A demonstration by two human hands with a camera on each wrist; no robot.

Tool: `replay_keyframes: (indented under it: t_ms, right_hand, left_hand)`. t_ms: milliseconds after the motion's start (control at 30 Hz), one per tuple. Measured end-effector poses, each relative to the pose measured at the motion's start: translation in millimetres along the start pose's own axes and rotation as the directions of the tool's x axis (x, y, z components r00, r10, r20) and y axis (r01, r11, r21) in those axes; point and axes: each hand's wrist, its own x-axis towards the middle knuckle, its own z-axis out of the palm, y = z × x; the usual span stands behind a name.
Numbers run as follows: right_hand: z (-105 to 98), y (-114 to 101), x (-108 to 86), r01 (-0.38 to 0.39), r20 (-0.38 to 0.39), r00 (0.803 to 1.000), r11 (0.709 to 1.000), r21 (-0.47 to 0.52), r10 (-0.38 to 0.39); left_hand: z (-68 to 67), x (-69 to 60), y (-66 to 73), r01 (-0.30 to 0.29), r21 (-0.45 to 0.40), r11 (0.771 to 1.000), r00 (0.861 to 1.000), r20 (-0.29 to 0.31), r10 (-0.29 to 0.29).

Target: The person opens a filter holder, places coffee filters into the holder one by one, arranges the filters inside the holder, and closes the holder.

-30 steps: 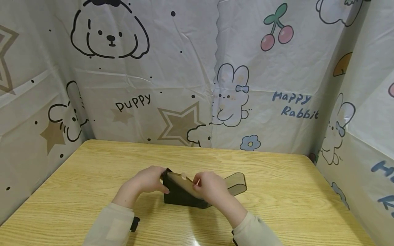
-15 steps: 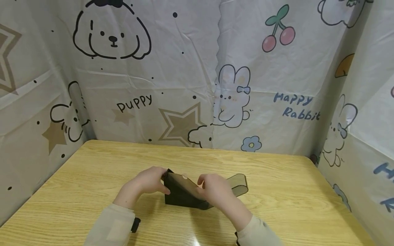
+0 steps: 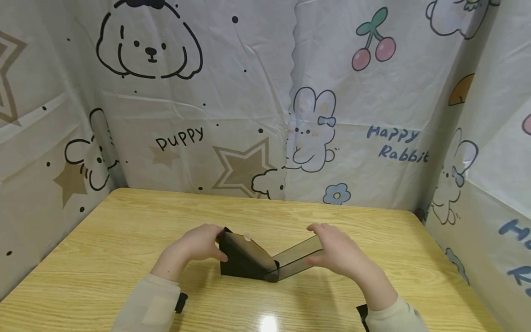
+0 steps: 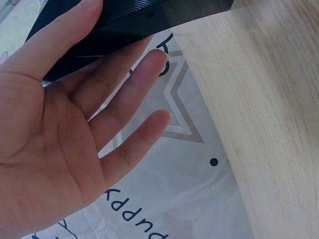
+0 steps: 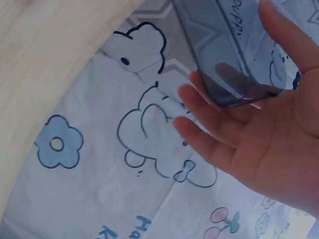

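Observation:
A black box (image 3: pixel 244 263) with a slanted top stands on the table, its smoky see-through lid (image 3: pixel 296 254) swung out to the right from the low end. My left hand (image 3: pixel 203 243) grips the tall left end of the box, thumb on the near side. In the left wrist view, the box's ribbed dark surface (image 4: pixel 134 15) shows beside the thumb, while the other fingers spread loosely. My right hand (image 3: pixel 338 249) holds the lid's far end between thumb and fingers. Through the tinted lid (image 5: pixel 219 55), a fingertip shows in the right wrist view. The box's inside is mostly hidden.
The wood-grain table (image 3: pixel 145 216) extends around the box on all sides. Behind it and at both sides hang pale printed cloths (image 3: pixel 249 92) with cartoon animals, reaching down to the table's edges.
My right hand has left the slanted top of the box and moved right to the lid's outer end. The left hand and box have stayed in place.

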Motion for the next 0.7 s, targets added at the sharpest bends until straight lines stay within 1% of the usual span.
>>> replay_keyframes:
  t_ms: [67,100,167,333,533,600,700]
  right_hand:
    - [-1.6,4.7,0.1,-0.034,0.047,0.998,0.998,0.049,0.032]
    - [-1.8,6.0,0.6,-0.043,0.058,0.998,0.996,0.072,0.039]
    - [-1.9,6.7,1.9,-0.037,0.061,0.998,0.993,0.113,0.03]
    - [0.1,2.4,5.3,0.006,0.014,1.0,0.984,0.18,-0.009]
    - [4.7,0.5,9.9,0.03,-0.008,1.0,0.97,0.243,-0.029]
    - [7.2,0.2,12.0,0.034,-0.015,0.999,0.957,0.287,-0.031]
    - [11.7,-1.2,14.9,0.054,-0.022,0.999,0.925,0.376,-0.049]
  left_hand:
    - [-0.6,0.0,0.5,-0.002,0.001,1.0,1.0,0.002,0.002]
    - [-0.7,0.0,0.8,-0.001,0.003,1.0,1.0,0.002,0.001]
    - [-0.9,0.0,1.5,-0.001,0.009,1.0,1.0,0.004,0.001]
    - [-0.1,-0.4,2.1,0.003,0.009,1.0,1.0,-0.002,-0.003]
    - [0.0,-0.5,1.3,0.005,0.008,1.0,1.0,-0.003,-0.005]
    - [-0.4,-0.3,1.4,0.003,0.012,1.0,1.0,-0.005,-0.003]
    - [-0.7,-0.2,1.6,0.001,0.016,1.0,1.0,-0.005,-0.001]
